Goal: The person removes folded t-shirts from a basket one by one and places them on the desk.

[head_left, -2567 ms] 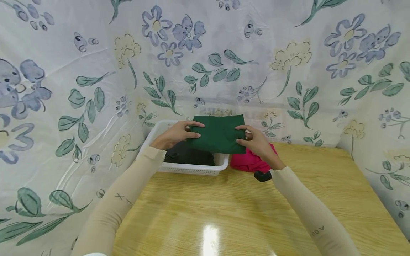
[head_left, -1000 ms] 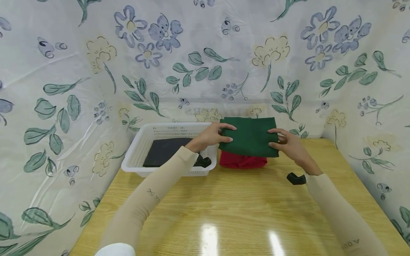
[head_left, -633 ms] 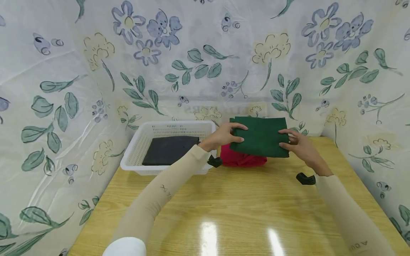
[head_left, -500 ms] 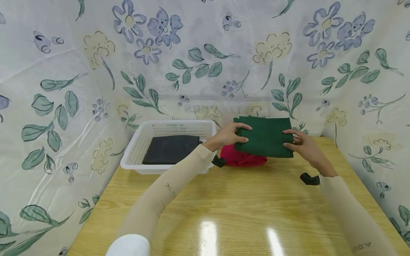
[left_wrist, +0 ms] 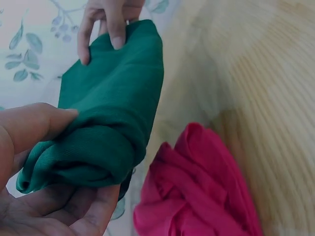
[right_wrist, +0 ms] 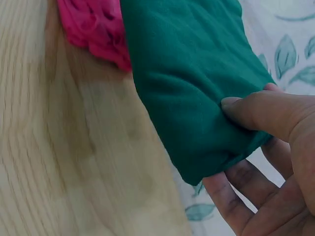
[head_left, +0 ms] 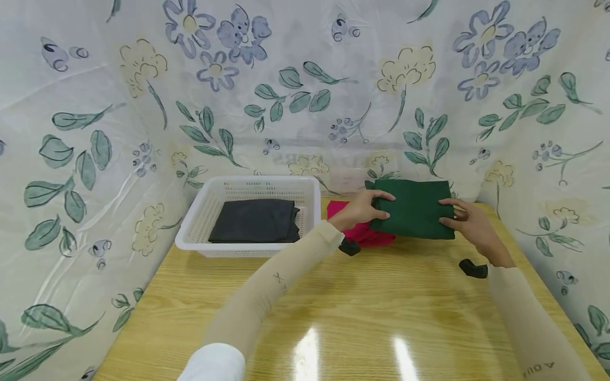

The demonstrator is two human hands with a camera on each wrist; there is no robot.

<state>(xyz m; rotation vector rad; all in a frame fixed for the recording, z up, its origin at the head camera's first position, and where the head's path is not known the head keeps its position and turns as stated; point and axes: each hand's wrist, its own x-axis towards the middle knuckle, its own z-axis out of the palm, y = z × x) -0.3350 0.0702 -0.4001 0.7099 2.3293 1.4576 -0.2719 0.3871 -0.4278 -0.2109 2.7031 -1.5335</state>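
A folded dark green cloth (head_left: 413, 209) is held above the back right of the table, its layers rolled at the near end in the left wrist view. My left hand (head_left: 358, 209) grips its left end, thumb on one face and fingers beneath. At the opposite end my right hand (head_left: 472, 225) pinches it between thumb and fingers. Below and left of the green cloth lies a crumpled pink-red cloth (head_left: 369, 234), partly hidden by it and by my left hand. In the right wrist view the green cloth (right_wrist: 192, 88) slants across the pink cloth (right_wrist: 96, 29).
A white perforated plastic basket (head_left: 190, 227) stands at the back left with a folded black cloth (head_left: 252, 219) in it. Beneath everything is a wooden table (head_left: 343, 307). A floral sheet (head_left: 295, 95) hangs behind and at both sides.
Both hands have carried the green cloth rightward, from over the basket to past the pink-red cloth, and lately a little lower. The black cloth in the basket is now uncovered to view.
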